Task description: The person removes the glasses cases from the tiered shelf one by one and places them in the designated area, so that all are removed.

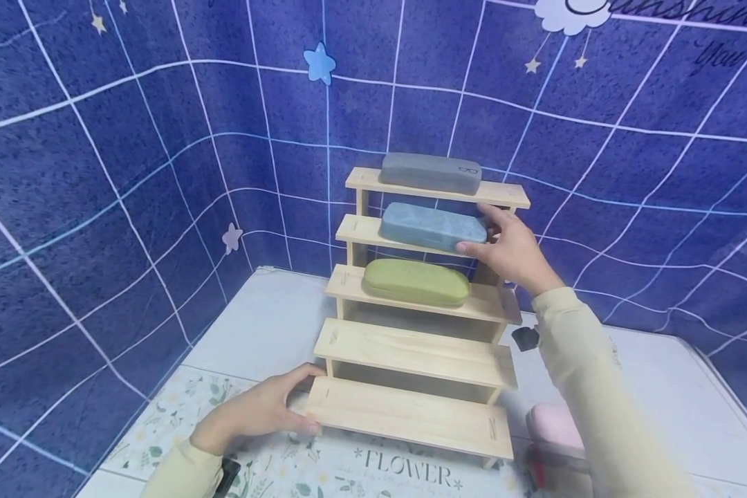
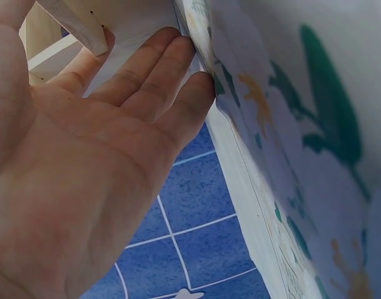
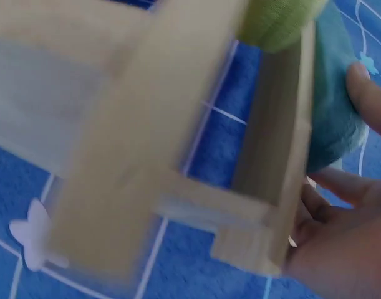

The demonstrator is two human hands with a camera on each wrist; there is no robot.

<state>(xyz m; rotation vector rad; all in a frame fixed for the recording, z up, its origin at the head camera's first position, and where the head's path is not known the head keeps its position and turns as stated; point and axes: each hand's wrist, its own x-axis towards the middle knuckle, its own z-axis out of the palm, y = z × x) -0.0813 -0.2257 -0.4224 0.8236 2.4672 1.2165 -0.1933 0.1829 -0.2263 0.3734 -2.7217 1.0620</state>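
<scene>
A stepped wooden rack (image 1: 411,349) stands on the table. On its second step from the top lies a blue glasses case (image 1: 432,227); my right hand (image 1: 510,249) grips its right end between thumb and fingers. In the right wrist view the thumb presses the blue case (image 3: 333,93), with the other fingers partly hidden behind the rack's edge. My left hand (image 1: 264,408) holds the left end of the lowest step, thumb in front and index finger behind. A grey glasses case (image 1: 431,173) lies on the top step, a green one (image 1: 416,281) on the middle step.
The two lower steps bear nothing. A pink case (image 1: 554,425) and other items lie right of the rack, partly covered by the right sleeve (image 1: 591,373). A blue grid-patterned curtain (image 1: 162,173) hangs behind and left. A flower-print cloth (image 1: 274,470) covers the table's front.
</scene>
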